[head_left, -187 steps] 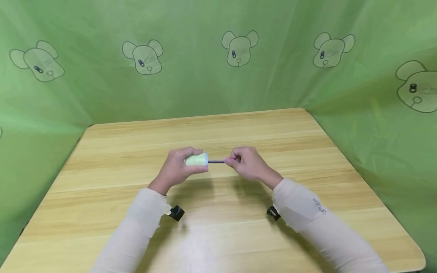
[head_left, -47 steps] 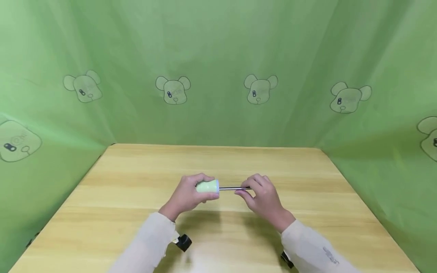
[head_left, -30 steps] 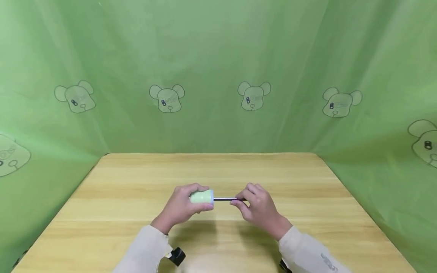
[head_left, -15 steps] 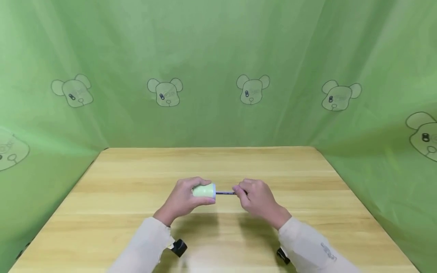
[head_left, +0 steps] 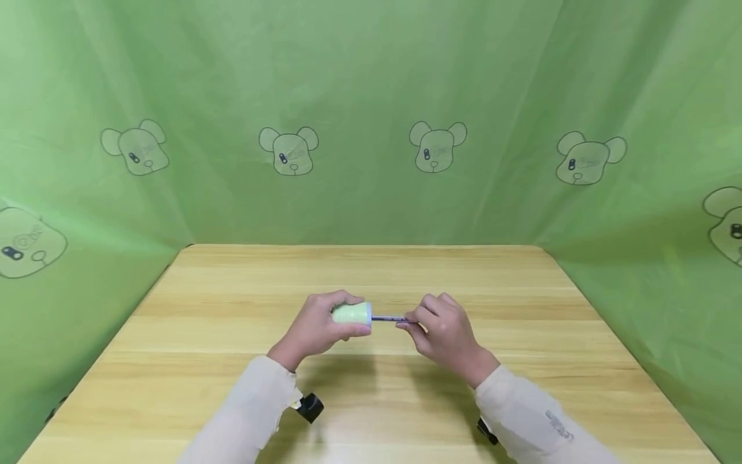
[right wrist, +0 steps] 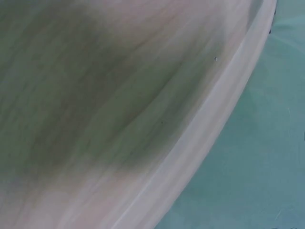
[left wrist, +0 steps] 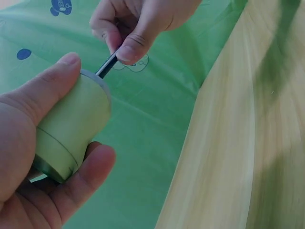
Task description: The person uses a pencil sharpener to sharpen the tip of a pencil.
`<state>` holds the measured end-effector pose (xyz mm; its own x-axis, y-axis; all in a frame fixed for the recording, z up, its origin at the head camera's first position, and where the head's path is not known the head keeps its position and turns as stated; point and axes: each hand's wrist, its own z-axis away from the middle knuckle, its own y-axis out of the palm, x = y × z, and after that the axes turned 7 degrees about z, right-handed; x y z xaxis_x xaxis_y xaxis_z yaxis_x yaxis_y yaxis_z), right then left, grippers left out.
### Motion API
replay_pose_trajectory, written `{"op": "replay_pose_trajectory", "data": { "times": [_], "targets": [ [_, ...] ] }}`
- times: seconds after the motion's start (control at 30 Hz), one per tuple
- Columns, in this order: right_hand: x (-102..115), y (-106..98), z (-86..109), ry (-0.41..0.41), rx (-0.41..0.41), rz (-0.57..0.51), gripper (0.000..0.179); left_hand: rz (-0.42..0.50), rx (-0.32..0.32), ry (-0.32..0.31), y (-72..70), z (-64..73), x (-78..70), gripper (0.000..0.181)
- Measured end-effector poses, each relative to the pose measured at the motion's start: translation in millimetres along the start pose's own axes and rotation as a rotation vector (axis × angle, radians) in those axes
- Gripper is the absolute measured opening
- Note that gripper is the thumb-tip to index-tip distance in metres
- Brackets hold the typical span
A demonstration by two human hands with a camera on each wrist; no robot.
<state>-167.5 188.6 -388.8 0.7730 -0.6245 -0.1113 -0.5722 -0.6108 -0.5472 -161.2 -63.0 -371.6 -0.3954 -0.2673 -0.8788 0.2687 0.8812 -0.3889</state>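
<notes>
Held sideways above the table is a pale green pencil sharpener (head_left: 350, 313), rounded, with a light blue rim at its right end. My left hand (head_left: 313, 327) grips it, thumb and fingers on opposite sides. Out of that rim runs a thin dark pencil (head_left: 384, 318) with small print along it; its tip is hidden inside. My right hand (head_left: 446, 332) pinches the pencil's outer part between thumb and fingertips. The left wrist view shows the pencil (left wrist: 106, 66) entering the sharpener (left wrist: 78, 114) near its middle. The right wrist view shows neither hand.
A wooden tabletop (head_left: 371, 270) lies under both hands, bearing their shadows. Green cloth (head_left: 359, 77) printed with bear heads rises behind it and at both sides. A small black camera (head_left: 310, 407) juts from the left sleeve.
My right fingers have rolled round the pencil, from the thumb lying over it half a second ago to the fingers over it now. The left hand keeps its hold; the pencil stays in the sharpener.
</notes>
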Motion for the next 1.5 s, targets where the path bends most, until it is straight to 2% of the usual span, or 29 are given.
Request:
{"op": "replay_pose_trajectory", "data": {
  "times": [0.07,0.17,0.23,0.33,0.4,0.43,0.47,0.53,0.63,0.8,0.9,1.13,1.33,1.4,1.5],
  "targets": [
    [-1,0,-0.5,-0.008,0.002,-0.015,0.04,-0.013,-0.001,0.02,0.3,-1.3,-0.3,0.045],
    [-1,-1,-2.2,0.028,0.042,-0.093,0.043,-0.06,-0.016,0.06,0.8,-3.4,0.3,0.044],
    [1,-3,-4.0,0.122,0.144,-0.186,0.033,-0.093,-0.019,0.081,0.1,-3.7,-0.4,0.044],
    [4,-9,-9.5,0.34,0.344,-0.321,0.025,-0.119,-0.021,0.097,-0.8,-2.3,-1.5,0.044],
    [7,-12,-12.0,0.447,0.428,-0.311,0.021,-0.121,-0.018,0.091,-0.6,-0.6,-2.4,0.044],
    [8,-12,-12.4,0.463,0.436,-0.28,0.018,-0.122,-0.02,0.091,-0.1,0.1,-2.0,0.044],
    [9,-12,-11.8,0.462,0.421,-0.238,0.016,-0.121,-0.023,0.085,0.6,0.8,-1.6,0.044],
    [9,-11,-8.3,0.411,0.339,-0.133,0.013,-0.12,-0.025,0.069,2.1,1.1,-1.0,0.045],
    [8,-7,-3.2,0.314,0.202,-0.031,0.022,-0.118,-0.032,0.056,2.5,-0.1,-1.2,0.045],
    [3,-3,-1.6,0.169,0.031,-0.019,0.031,-0.09,-0.048,0.056,0.6,-2.3,-2.5,0.044],
    [2,-3,-0.6,0.124,-0.022,-0.017,0.038,-0.073,-0.039,0.064,0.8,-2.0,-2.5,0.046],
    [2,-2,0.3,0.086,-0.043,-0.016,0.044,-0.08,-0.031,0.068,0.7,-0.3,-1.9,0.047],
    [3,-1,1.6,0.072,-0.038,-0.02,0.041,-0.089,-0.03,0.091,1.1,-1.3,-0.9,0.045],
    [3,-2,1.0,0.096,0.001,-0.047,0.033,-0.096,-0.026,0.104,1.3,-2.6,-0.4,0.044],
    [5,-6,-2.5,0.212,0.166,-0.141,0.026,-0.1,-0.018,0.11,0.5,-2.2,1.0,0.044]
  ]
}}
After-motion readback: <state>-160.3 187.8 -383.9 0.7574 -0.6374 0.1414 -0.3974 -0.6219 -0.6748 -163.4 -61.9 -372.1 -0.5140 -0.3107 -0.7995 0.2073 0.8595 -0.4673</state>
